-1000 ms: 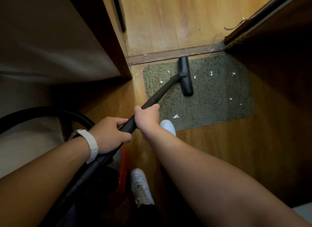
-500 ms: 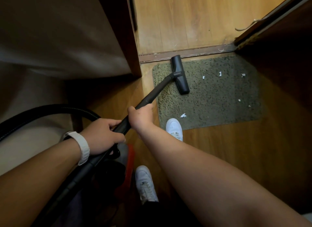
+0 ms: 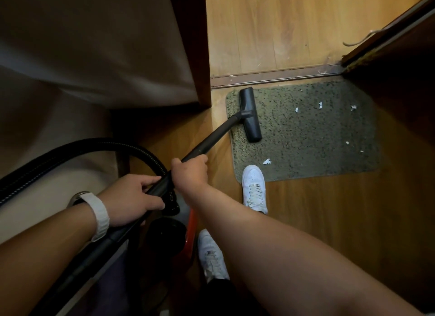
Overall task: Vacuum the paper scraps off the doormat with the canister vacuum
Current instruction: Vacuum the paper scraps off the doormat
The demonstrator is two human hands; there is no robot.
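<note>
A grey-green doormat lies on the wooden floor before a door threshold. The black floor nozzle rests on the mat's left end. Several white paper scraps lie scattered on the mat's right half and one scrap sits near its front edge. My right hand grips the black wand partway along. My left hand, with a white watch on its wrist, holds the wand's handle end, fingers curled round it. The red and black canister sits below my arms, mostly hidden.
The ribbed black hose loops to the left. My white shoes stand at the mat's front left corner and behind it. A wooden door frame rises on the left, a dark wooden door on the right, a metal threshold strip beyond the mat.
The nozzle has slid left across the mat, from near its middle to its left end. The scraps that lay left of the nozzle are gone. Both hands kept their hold.
</note>
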